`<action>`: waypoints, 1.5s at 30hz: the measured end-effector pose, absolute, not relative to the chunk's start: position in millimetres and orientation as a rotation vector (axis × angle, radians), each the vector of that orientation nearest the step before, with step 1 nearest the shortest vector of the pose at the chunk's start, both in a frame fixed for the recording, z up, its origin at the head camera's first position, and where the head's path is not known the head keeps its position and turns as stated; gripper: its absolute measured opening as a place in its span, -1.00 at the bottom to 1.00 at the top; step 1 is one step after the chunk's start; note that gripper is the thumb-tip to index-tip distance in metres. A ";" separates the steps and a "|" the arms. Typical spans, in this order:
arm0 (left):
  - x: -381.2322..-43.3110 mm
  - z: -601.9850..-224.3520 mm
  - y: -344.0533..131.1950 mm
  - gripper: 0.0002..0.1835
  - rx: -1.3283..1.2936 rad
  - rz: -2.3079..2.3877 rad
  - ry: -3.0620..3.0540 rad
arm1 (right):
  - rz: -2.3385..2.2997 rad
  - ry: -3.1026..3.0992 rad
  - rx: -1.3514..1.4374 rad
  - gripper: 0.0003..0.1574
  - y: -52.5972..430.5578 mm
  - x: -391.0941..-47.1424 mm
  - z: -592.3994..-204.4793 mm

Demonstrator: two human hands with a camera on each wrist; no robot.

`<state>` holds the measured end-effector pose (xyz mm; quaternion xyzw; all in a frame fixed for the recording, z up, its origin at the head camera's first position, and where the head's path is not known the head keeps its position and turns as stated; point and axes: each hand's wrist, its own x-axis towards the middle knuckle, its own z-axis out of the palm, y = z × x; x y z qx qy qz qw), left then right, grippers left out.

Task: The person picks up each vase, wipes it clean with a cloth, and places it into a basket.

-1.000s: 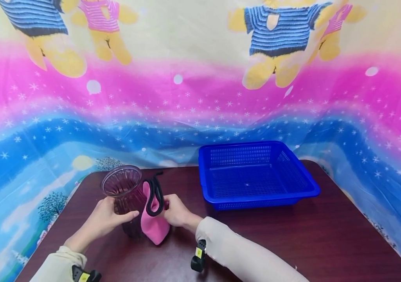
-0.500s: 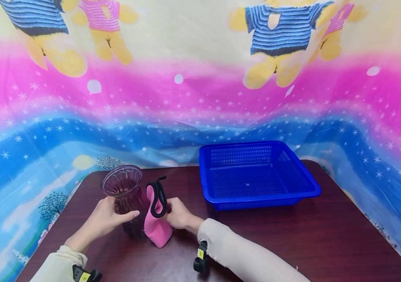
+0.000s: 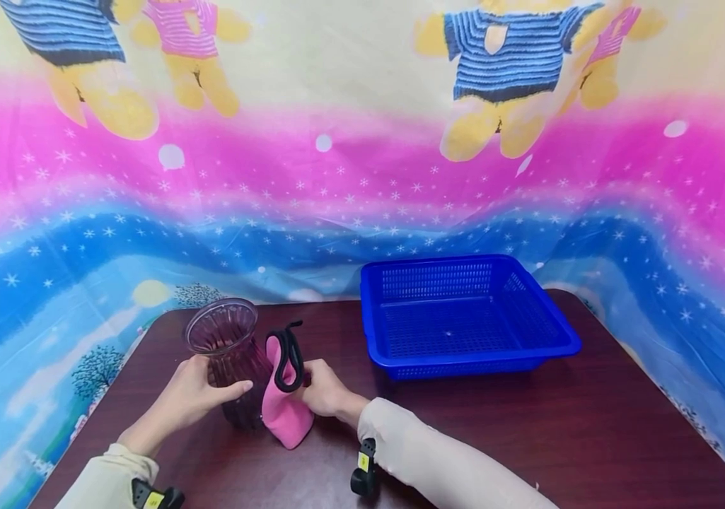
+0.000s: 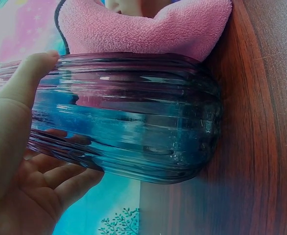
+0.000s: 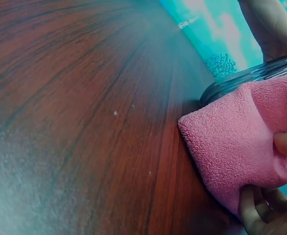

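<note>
A ribbed, clear purple glass vase (image 3: 241, 367) with a flared rim stands upright at the table's left side. My left hand (image 3: 193, 396) grips it below the rim, thumb on the near side and fingers around the far side, as the left wrist view shows. Against the vase's right side lies a pink fleecy cloth (image 3: 287, 420) with a black edge, its top folded over. My right hand (image 3: 327, 392) pinches the cloth from the right; in the right wrist view its thumb and fingers press into the pink fabric (image 5: 227, 142).
A blue perforated plastic basket (image 3: 464, 365) sits at the back right of the dark reddish-brown wooden table (image 3: 591, 424). Behind the table hangs a colourful printed curtain (image 3: 362, 177) with bears and snowflakes. Black straps with yellow labels are on both sleeves.
The right hand has shifted the cloth slightly right and down along the vase, mostly in the first half second. The left hand and the vase stay nearly still.
</note>
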<state>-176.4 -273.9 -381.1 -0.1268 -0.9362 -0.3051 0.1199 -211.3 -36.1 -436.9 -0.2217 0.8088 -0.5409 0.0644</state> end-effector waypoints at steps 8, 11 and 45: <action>-175.8 -380.8 -272.7 -0.28 -0.365 -0.906 -2.736 | -1.706 2.440 -0.639 -0.88 -38.0 -208.2 -437.6; -175.5 -380.4 -272.5 -0.28 -0.367 -0.906 -2.739 | -1.717 2.443 -0.636 -0.90 -38.7 -207.1 -436.2; -176.6 -376.8 -272.2 -0.40 -0.317 -0.874 -2.818 | -1.896 2.286 -0.576 -0.88 -50.1 -204.9 -386.5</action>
